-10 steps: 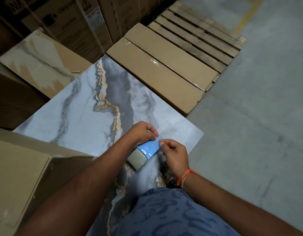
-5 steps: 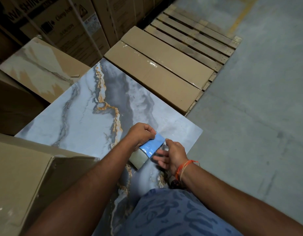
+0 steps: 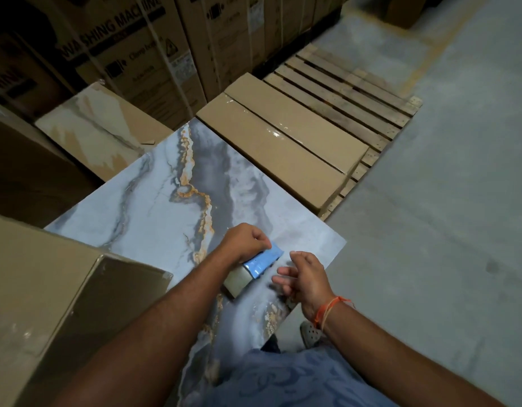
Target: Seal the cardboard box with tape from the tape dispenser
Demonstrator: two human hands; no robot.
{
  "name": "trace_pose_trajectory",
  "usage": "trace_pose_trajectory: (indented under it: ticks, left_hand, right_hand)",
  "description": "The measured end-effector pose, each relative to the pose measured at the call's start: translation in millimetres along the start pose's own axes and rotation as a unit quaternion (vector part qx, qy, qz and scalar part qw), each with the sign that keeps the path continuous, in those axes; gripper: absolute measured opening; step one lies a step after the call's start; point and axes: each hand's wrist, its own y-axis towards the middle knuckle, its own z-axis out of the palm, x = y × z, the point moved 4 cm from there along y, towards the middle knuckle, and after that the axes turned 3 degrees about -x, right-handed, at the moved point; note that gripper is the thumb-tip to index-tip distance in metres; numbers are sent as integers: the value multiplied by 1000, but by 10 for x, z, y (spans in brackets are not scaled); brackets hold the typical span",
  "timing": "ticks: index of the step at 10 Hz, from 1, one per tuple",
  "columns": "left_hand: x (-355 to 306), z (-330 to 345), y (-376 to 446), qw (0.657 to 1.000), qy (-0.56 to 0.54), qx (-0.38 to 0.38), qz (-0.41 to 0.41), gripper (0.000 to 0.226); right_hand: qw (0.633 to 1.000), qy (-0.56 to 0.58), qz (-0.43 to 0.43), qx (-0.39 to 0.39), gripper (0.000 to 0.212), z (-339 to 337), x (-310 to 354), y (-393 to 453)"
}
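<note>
My left hand [image 3: 245, 241] grips a blue tape dispenser [image 3: 261, 261] holding a brownish roll of tape [image 3: 237, 282], just above a marble-patterned slab [image 3: 154, 207]. My right hand [image 3: 303, 276] hovers right of the dispenser, fingers spread, holding nothing; an orange thread is tied around its wrist. A cardboard box [image 3: 48, 304] with a shiny taped top sits at the lower left, beside my left forearm. Two long flat cardboard boxes [image 3: 283, 136] lie on a wooden pallet [image 3: 356, 92] beyond the slab.
Tall washing-machine cartons [image 3: 130, 54] stand along the back. A beige patterned slab [image 3: 101, 124] leans at the left. Grey concrete floor [image 3: 444, 230] stretches to the right. A shoe [image 3: 309, 333] shows below the slab's near edge.
My right hand let go of the dispenser's end and drew back to the right with its fingers spreading. The view tilted up, showing more cartons.
</note>
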Motion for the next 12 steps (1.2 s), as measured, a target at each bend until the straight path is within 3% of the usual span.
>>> trace_pose_trajectory:
  ticks: [3,6,8,10,11,12]
  left_hand:
    - [-70,148,-403,992,25,-116,31,16]
    - [-92,827,-1067,951,72,-288,84,23]
    - [-119,1174,-1185,935,89,-337,73,22]
    - [-98,1158,-1330,941,76,-320,81,22]
    - [-77,1183,-1476,931,64,-347,89,25]
    - [-39,1186,-1554,919,56,-381,79,26]
  right_hand:
    - [995,-51,18,88,15,-180,119,40]
    - [990,-72,29,113,10,-701,26,55]
    - [986,-115,-4,118,13,-939,219,74]
    - [982,-139,-3,129,13,-1034,233,104]
    - [977,-149,-10,151,12,-1034,148,83]
    - [958,-204,-129,156,14,-1023,106,94]
